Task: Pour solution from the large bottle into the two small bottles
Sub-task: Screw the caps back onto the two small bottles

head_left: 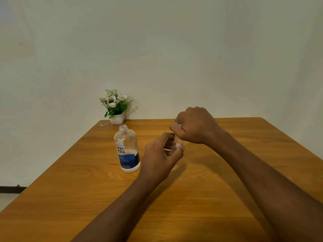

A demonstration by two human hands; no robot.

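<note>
Right hand, clenched, pinches a pale blue piece just above the small bottle that the left hand grasps. On the bench, left of both, the large bottle stands upright and uncapped; a flower pot sits farther back.

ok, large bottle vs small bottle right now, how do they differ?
Size: the large bottle is far taller and wider than the small bottle.
Support: the large bottle stands free on the table; the small bottle is gripped by the left hand.
Top: the large bottle's neck is open, no cap; the small bottle's top is hidden under the right hand.
Shared: both are clear.
</note>
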